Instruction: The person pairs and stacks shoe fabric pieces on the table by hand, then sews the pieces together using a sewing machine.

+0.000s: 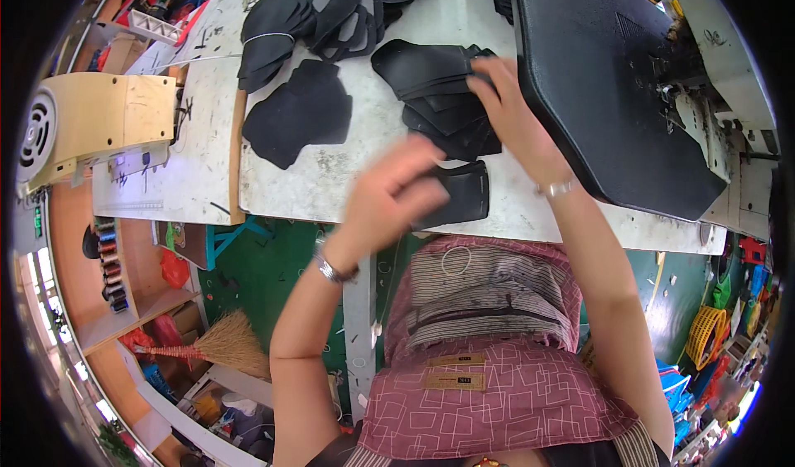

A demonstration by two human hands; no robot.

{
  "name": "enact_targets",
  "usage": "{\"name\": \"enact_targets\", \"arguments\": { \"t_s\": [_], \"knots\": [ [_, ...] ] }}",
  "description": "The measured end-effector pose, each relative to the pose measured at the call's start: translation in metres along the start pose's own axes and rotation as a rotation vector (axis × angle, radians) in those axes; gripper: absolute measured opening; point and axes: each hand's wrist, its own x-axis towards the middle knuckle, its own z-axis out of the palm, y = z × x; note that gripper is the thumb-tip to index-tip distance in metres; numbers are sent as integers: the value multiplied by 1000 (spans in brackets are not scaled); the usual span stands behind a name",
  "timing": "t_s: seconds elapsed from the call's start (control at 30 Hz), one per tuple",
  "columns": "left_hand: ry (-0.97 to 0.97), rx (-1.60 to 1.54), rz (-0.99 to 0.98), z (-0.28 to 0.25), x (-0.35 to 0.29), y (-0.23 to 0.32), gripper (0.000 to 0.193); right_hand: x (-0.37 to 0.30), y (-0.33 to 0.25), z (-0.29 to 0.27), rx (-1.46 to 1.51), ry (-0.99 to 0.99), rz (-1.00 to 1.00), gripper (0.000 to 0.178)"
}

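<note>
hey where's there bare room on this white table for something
Bare tabletop shows between the lone black piece and the black stack by the right hand, and in front of that lone piece, left of the left hand. It's crowded at the back, with heaped black pieces, and on the right, with the big black board.

Both elbows are bent. The left hand is blurred, thumb apart from its fingers, aimed inward. The right hand reaches farther forward, fingers bent toward the left; its forearm slants inward from the elbow.
</note>
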Motion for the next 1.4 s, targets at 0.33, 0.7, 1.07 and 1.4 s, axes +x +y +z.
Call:
{"name": "enact_targets", "arguments": {
  "t_s": [0.33,0.7,1.07,1.4],
  "knots": [
    [488,686,-66,-95,7,-86,12,64,-14,20,-214,-190,63,29],
    [258,292,150,53,-41,16,33,-11,-52,-46,621,-91,611,13],
    [345,-589,-465,19,-50,28,75,-103,-67,-55,984,-222,982,36],
    [316,-311,-506,27,-38,0,70,-111,-57,-33,678,-110,892,38]
  ]
}}
